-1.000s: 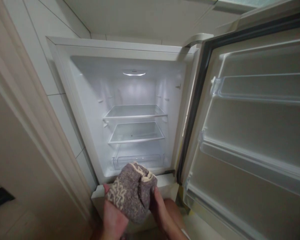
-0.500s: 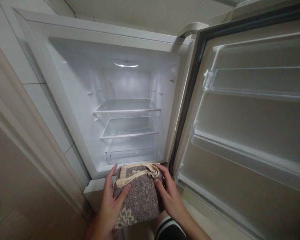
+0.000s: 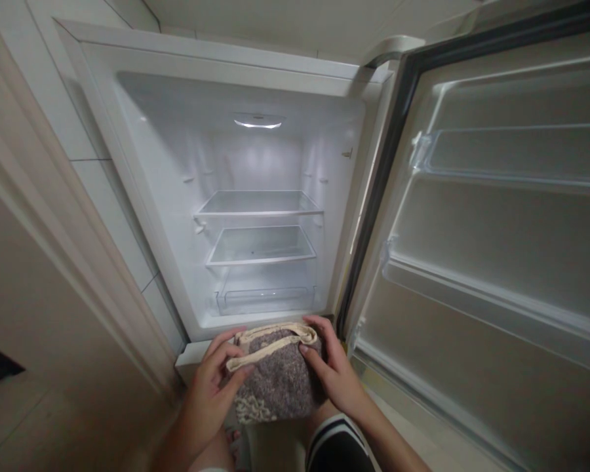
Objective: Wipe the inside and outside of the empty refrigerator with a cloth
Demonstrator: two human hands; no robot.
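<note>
I hold a folded grey-brown cloth (image 3: 278,377) with a cream edge and a cream pattern, low in the middle of the view, in front of an open fridge (image 3: 142,196). My left hand (image 3: 211,387) grips its left side, fingers curled over the cream edge. My right hand (image 3: 337,373) grips its right side, thumb on top. The cloth sits just below the fridge's bottom sill. Inside the lit fridge are two bare glass shelves (image 3: 260,246) and a clear drawer (image 3: 265,298).
The fridge door (image 3: 496,262) stands wide open on the right, with bare door racks. A tiled wall (image 3: 103,196) and a beige door frame (image 3: 54,249) run along the left. My knees and a dark striped hem (image 3: 334,439) show at the bottom.
The cloth has gone from a raised, bunched bundle to a flatter fold held lower. My fingers have curled tighter over its cream edge. The view has shifted slightly.
</note>
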